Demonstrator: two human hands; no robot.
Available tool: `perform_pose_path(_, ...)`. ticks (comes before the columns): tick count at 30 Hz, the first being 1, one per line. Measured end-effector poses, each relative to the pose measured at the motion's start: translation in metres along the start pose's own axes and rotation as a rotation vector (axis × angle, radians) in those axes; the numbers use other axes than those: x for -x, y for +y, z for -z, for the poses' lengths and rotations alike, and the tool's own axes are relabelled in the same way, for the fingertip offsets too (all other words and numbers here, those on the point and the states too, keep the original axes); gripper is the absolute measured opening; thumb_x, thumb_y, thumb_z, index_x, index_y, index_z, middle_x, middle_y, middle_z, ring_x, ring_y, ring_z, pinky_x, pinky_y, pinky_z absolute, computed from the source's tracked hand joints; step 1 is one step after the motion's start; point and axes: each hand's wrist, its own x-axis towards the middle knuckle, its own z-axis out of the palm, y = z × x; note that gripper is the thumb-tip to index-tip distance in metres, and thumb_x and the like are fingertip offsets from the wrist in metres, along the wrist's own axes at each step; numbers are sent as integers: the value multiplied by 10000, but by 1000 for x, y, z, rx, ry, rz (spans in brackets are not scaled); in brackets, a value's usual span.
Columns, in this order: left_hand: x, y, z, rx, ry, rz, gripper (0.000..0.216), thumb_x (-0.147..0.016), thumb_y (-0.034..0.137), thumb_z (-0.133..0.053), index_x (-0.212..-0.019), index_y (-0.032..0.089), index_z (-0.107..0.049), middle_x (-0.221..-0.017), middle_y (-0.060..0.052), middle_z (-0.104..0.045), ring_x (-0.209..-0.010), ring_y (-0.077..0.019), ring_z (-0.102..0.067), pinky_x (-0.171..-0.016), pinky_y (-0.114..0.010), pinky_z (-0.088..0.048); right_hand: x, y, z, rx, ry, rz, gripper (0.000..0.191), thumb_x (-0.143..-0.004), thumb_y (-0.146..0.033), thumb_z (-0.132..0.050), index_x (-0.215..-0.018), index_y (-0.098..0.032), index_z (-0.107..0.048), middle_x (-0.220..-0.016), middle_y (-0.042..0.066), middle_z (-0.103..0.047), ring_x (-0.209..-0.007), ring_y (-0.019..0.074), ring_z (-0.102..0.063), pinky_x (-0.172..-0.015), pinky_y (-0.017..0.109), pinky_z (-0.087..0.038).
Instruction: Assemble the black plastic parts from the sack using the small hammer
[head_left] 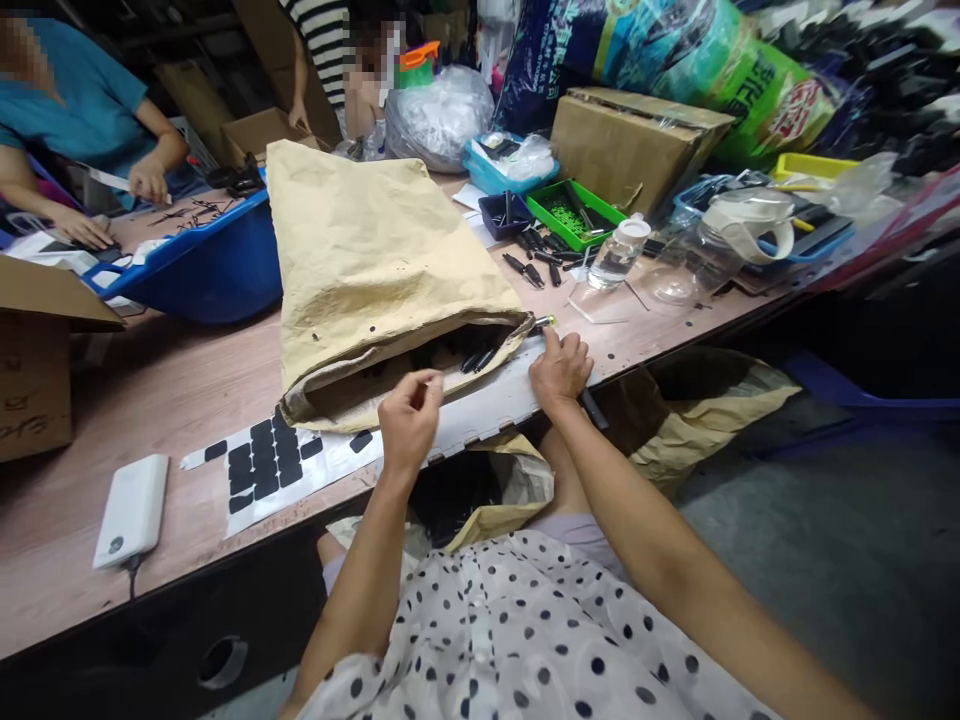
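We see black tubes [480, 358] in the kraft sack [397, 250] mouth, between our left hand [407, 425] and right hand [561, 375], long axes slanting away rightward. Fingers curled on both; can't tell what's pinched.

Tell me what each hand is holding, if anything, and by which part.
It can't be told: the left hand is pinched, the right hand curled, and any hold is hidden.
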Motion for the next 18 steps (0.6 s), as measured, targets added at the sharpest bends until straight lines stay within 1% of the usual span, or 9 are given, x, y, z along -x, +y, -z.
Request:
perform_pose_path(1,-10,-2,-2,-12,29,44,412,-898,472,-658,-1187,178,-650,-830,-13,-662,-740,-165,-640,-688,-289,-544,1,0,0,2,-3,3,451,-923,-149,-414,-1303,-234,-641,-1114,157,-568,-1015,292,-485,-794,384,-336)
perform_pose_path(2,-23,-4,-5,-32,62,92,462,-882,484,-660,-1232,184,-629,-821,-16,-656,-741,-173,-639,-696,-292,-538,1,0,1,6,-5,6,452,-920,-147,-417,-1304,-234,-640,-1107,154,-568,-1010,289,-486,-791,381,-336)
perform_pose_path(4,-50,-7,-9,-97,135,151,557,-866,495,-655,-1326,192,-568,-946,-60,-669,-868,-211,-658,-797,-324,-544,2,0,2,17,-12,14,453,-919,-149,-421,-1310,-231,-636,-1094,149,-568,-1002,285,-488,-790,376,-340)
perform_pose_path(7,-93,0,-15,-276,195,83,620,-855,491,-640,-1389,196,-530,-1193,-129,-626,-1145,-277,-607,-1000,-370,-491,4,1,3,26,-31,19,458,-925,-157,-419,-1326,-229,-628,-1090,150,-561,-1008,290,-489,-790,379,-350)
perform_pose_path(9,-119,10,-18,-438,194,26,623,-843,484,-632,-1392,201,-543,-1274,-153,-588,-1238,-316,-555,-1064,-409,-449,5,2,3,12,-30,20,465,-920,-157,-414,-1327,-226,-629,-1085,154,-558,-1009,297,-485,-791,389,-355)
perform_pose_path(13,-158,25,-17,-682,135,-8,700,-793,518,-656,-1427,250,-531,-1482,-170,-470,-1361,-412,-433,-1088,-538,-393,8,3,2,-23,-6,26,467,-897,-161,-434,-1309,-224,-644,-1060,152,-556,-984,300,-479,-800,405,-369)
perform_pose_path(15,-166,23,-12,-735,40,-13,771,-756,542,-693,-1453,273,-506,-1548,-154,-431,-1395,-432,-385,-1104,-580,-353,8,3,1,-23,-18,25,472,-890,-164,-447,-1313,-229,-645,-1063,153,-553,-984,302,-481,-805,408,-375)
perform_pose_path(17,-168,17,-5,-762,-88,-24,789,-712,523,-746,-1432,285,-529,-1513,-139,-499,-1391,-430,-390,-1118,-593,-324,8,4,1,-15,-40,24,489,-884,-161,-454,-1331,-232,-638,-1072,156,-551,-988,307,-485,-806,409,-379)
perform_pose_path(18,-166,14,-1,-774,-132,-23,738,-713,501,-751,-1395,288,-564,-1454,-133,-565,-1370,-421,-419,-1116,-589,-324,7,4,1,-11,-51,26,497,-883,-157,-452,-1340,-233,-634,-1074,158,-553,-989,308,-487,-806,410,-380)
